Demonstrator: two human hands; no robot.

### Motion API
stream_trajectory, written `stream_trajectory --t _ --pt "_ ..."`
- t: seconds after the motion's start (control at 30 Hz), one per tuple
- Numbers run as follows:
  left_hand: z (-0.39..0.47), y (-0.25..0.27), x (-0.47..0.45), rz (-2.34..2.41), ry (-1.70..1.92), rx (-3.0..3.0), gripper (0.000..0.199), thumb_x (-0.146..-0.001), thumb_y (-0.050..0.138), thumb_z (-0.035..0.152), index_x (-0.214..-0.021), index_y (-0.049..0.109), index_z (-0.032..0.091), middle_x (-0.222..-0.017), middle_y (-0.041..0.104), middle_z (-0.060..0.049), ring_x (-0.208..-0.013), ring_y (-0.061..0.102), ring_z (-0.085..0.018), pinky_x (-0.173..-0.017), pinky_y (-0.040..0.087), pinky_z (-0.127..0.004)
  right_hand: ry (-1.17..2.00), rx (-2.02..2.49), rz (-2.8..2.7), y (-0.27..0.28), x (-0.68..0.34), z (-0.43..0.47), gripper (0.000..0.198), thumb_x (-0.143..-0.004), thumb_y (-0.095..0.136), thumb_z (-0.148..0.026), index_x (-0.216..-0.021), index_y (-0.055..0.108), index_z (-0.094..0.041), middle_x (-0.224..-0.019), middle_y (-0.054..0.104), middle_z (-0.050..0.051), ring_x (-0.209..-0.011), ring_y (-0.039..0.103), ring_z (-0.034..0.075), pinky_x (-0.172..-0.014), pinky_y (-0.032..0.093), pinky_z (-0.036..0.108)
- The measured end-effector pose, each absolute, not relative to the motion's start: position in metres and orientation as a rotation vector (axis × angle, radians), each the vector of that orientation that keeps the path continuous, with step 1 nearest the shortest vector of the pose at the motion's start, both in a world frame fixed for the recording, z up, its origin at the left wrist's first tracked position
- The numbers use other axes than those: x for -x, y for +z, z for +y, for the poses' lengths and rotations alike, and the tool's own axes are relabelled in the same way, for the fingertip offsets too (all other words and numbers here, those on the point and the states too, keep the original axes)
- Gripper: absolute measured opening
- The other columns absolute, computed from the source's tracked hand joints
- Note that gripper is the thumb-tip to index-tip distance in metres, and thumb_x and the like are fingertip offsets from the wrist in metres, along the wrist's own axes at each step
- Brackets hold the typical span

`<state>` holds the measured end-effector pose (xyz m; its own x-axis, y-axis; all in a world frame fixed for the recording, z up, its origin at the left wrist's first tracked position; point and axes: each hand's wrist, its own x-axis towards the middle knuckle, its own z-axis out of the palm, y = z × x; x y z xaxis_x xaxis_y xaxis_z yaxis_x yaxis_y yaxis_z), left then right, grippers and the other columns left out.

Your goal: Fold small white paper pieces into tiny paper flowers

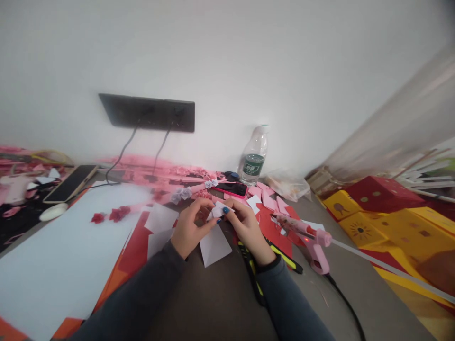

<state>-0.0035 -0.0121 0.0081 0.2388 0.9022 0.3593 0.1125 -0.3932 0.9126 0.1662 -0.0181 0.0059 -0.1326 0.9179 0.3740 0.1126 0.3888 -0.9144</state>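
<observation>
Black-and-yellow handles [290, 260] are lying by the right sleeve [284, 293]. A white sheet [215, 248] is lying between the wrists. At its far end, the left hand [190, 227] and right hand [249, 232] are both pinching a small folded paper [219, 208] in their fingertips. A glue gun [313, 244] is resting to the right, its light glowing red. Farther back, a bottle [253, 163] is standing near the wall [302, 85].

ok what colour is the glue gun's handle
The glue gun's handle is pink; it shows best in the head view, the only one here.
</observation>
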Motion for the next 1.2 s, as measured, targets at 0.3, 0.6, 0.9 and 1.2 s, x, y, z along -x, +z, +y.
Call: stream_trajectory --t 0.3,0.6,0.9,1.2 --pt "-0.0092 0.0078 0.0094 0.877 1.368 -1.834 0.006 -0.087 0.062 0.018 -0.087 0.068 0.019 -0.093 0.067 -0.008 -0.090 0.065 -0.020 -0.072 0.054 -0.026 0.926 0.885 -1.622 0.0106 -0.1660 -0.0213 0.027 -0.094 0.055 -0.040 -0.075 0.053 -0.021 -0.078 0.055 0.002 -0.070 0.051 0.016 -0.062 0.039 0.027" --pt "-0.0104 0.0130 0.0082 0.800 1.450 -2.101 0.011 -0.088 0.061 0.012 -0.089 0.070 0.018 -0.093 0.067 -0.006 -0.079 0.066 -0.014 -0.066 0.054 -0.021 0.926 0.974 -1.667 0.0102 -0.1665 -0.0230 0.030 -0.095 0.053 -0.044 -0.079 0.057 -0.019 -0.081 0.059 0.004 -0.073 0.052 0.018 -0.065 0.041 0.029" --pt "-0.0083 0.0109 0.0099 0.774 1.469 -2.090 0.010 -0.087 0.062 0.012 -0.087 0.070 0.017 -0.093 0.067 -0.007 -0.084 0.069 -0.017 -0.069 0.057 -0.024 0.971 0.946 -1.684 0.0100 -0.1678 -0.0217 0.035 -0.093 0.055 -0.049 -0.078 0.063 -0.019 -0.077 0.059 0.003 -0.070 0.053 0.017 -0.064 0.041 0.029" --pt "-0.0083 0.0041 0.0084 0.871 1.407 -1.712 0.009 -0.083 0.069 0.018 -0.090 0.075 0.018 -0.085 0.074 -0.004 -0.076 0.070 -0.015 -0.065 0.057 -0.021 0.955 0.976 -1.675 0.0094 -0.1659 -0.0213 0.033 -0.092 0.058 -0.048 -0.082 0.066 -0.018 -0.078 0.060 0.004 -0.073 0.055 0.018 -0.067 0.043 0.029"
